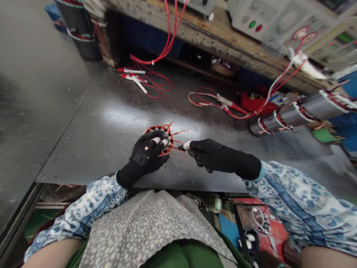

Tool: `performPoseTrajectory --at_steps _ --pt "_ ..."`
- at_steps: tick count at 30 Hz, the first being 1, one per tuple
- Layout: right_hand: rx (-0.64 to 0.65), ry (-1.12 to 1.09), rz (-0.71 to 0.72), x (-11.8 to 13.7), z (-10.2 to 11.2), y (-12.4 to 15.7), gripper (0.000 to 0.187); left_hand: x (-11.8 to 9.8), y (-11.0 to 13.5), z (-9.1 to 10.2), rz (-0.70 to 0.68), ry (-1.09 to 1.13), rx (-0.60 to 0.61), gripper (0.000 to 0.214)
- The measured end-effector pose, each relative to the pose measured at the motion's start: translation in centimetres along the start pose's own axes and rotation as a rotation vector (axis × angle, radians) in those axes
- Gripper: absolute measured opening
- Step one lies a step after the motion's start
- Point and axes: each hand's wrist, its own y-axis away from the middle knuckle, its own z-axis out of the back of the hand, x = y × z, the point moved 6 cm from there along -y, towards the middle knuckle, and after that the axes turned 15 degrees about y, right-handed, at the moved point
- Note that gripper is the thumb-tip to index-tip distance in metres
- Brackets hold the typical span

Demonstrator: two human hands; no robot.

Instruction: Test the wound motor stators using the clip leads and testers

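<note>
My left hand, in a black glove with the fingertips cut off, is wrapped round a small round stator wound with red copper wire, just above the steel table. My right hand, also gloved in black, pinches one of the thin red wire leads that stick out of the stator's right side. The two hands are close together near the table's front edge. Part of the stator is hidden behind my left fingers.
Red test leads with white-sleeved clips lie at the back left, and more red leads in the middle. A row of stacked stators lies at the right. Test instruments stand on a wooden shelf behind. A dark stack stands far left.
</note>
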Motion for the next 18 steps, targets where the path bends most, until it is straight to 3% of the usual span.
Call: performPoseTrajectory --at_steps 4,7,10,13,15,16,18 --pt "-0.084 0.163 0.114 -0.4 -0.3 -0.1 0.019 0.4 0.0 0.0 -0.016 0.015 -0.012 0.038" --pt "-0.303 0.419 0.173 -0.9 -1.8 -0.2 0.025 -0.1 -0.1 -1.0 0.0 -0.005 -0.014 0.04" --pt "-0.544 0.517 0.104 -1.9 -4.1 -0.3 0.042 -0.7 -0.4 -2.0 0.114 -0.083 -0.069 0.047" --pt "-0.653 0.149 0.027 -4.1 -6.3 0.3 0.051 -0.1 -0.7 -1.4 0.255 0.019 -0.117 0.073" --pt "-0.621 -0.157 0.023 -5.8 -8.1 1.0 0.05 0.8 -1.1 -0.3 0.219 0.103 -0.077 0.084" --pt "-0.598 -0.256 0.038 -6.5 -9.0 1.5 0.048 1.3 -1.3 0.2 0.163 0.109 -0.016 0.08" --pt "-0.576 -0.329 0.089 -7.4 -10.5 2.2 0.041 2.5 -1.6 0.8 0.04 0.061 0.159 0.051"
